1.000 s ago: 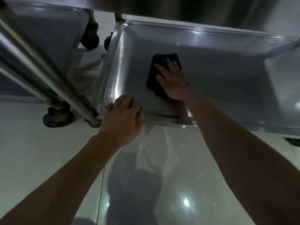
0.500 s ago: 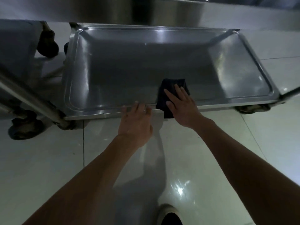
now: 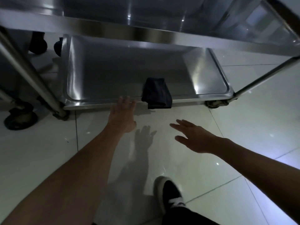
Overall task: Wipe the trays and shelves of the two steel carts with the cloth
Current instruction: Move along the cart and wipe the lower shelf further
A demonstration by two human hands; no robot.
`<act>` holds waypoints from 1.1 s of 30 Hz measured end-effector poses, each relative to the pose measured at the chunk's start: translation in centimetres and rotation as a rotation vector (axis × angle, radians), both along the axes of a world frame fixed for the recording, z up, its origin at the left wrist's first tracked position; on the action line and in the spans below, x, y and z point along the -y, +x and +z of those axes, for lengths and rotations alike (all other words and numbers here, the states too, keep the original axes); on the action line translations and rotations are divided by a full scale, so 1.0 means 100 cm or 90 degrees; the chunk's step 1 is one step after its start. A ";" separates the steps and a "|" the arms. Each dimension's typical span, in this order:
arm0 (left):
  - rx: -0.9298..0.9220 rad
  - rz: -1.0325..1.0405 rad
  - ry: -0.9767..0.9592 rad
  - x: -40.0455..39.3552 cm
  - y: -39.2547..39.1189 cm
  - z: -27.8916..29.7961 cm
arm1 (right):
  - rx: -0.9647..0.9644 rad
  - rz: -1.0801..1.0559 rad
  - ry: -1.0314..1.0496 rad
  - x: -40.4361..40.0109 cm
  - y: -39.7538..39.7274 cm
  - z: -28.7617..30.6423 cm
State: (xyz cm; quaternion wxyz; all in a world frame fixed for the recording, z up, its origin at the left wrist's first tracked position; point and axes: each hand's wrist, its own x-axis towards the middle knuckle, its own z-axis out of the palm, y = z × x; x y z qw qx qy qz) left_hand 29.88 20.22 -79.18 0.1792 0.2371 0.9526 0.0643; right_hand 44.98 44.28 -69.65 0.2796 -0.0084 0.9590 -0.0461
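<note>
1. Bottom of frame, right of centre: black shoe [image 3: 170,194] with white laces and a pale sole, planted on glossy pale floor tiles [image 3: 227,168].
2. Right hand [image 3: 194,138], middle right: fingers straight and spread, palm down, holding nothing, hovering over the tiles. Well short of the cart, not touching anything.
3. Left hand [image 3: 122,113], just left of centre: fingers straight and loose, nothing gripped. Fingertips up at the front rim of the tray [image 3: 100,73]; actual contact too blurry to call.
4. Faint hand shadow on the tiles between the two hands.
5. Cloth [image 3: 156,93], dark and folded, draped over the tray's front rim just right of the left hand. Part lying inside the tray, part hanging down the outer edge toward the floor. No hand on it.
6. Tray itself: shallow steel, lowest level of the cart, spanning the middle of the frame, bright glare at its near corners.
7. Caster [image 3: 215,103] under the tray's right front corner, another caster [image 3: 20,117] at far left.
8. Steel post [image 3: 30,73] running diagonally down the left side to the tray's left front corner; thinner post at the right edge.
9. Upper shelf [image 3: 146,32] across the top of frame, overhanging the back of the tray.
10. Upper left, behind the tray: two more dark wheels [image 3: 39,44], pretty murky.
</note>
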 end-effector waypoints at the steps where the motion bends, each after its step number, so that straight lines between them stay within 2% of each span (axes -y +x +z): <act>1: 0.019 0.004 -0.003 0.003 -0.001 0.004 | -0.004 -0.017 -0.002 -0.001 -0.004 0.000; 4: 0.026 0.015 -0.016 0.003 -0.007 0.010 | -0.125 -0.106 -0.059 0.002 -0.035 -0.013; 7: -0.007 0.038 -0.006 -0.004 -0.001 0.003 | -0.228 -0.045 -0.072 0.010 -0.076 -0.037; 10: -0.027 0.073 -0.019 -0.017 0.005 0.000 | -0.281 0.001 -0.049 0.020 -0.110 -0.056; 17: -0.119 0.120 -0.067 -0.053 0.005 -0.001 | -0.277 -0.028 -0.071 0.009 -0.158 -0.096; 22: -0.129 0.119 0.004 -0.098 0.004 -0.003 | -0.333 -0.017 -0.103 -0.013 -0.160 -0.111; 33: -0.141 0.014 0.060 -0.224 -0.012 -0.009 | -0.365 -0.108 -0.059 -0.190 -0.160 -0.118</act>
